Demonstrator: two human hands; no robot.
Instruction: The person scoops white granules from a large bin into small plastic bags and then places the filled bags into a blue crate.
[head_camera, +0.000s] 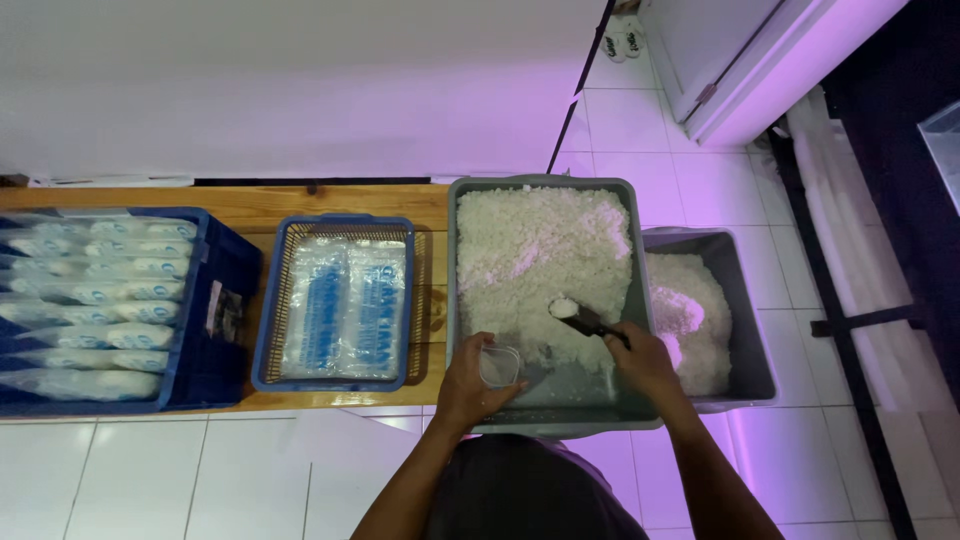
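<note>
A grey tub (455, 300) full of white granular stuff (535, 250) stands before me on a wooden bench. My left hand (468, 385) holds a small clear cup (499, 365) over the tub's near end. My right hand (640, 360) grips a dark scoop (585, 318) by its handle; the scoop's bowl carries a heap of the white stuff and points toward the cup from the right.
A second grey tub (745, 300) of the white stuff sits lower at the right. A blue basket (270, 300) with flat clear bags and a blue crate (215, 300) of filled bags stand left on the bench (330, 200). White tiled floor lies below.
</note>
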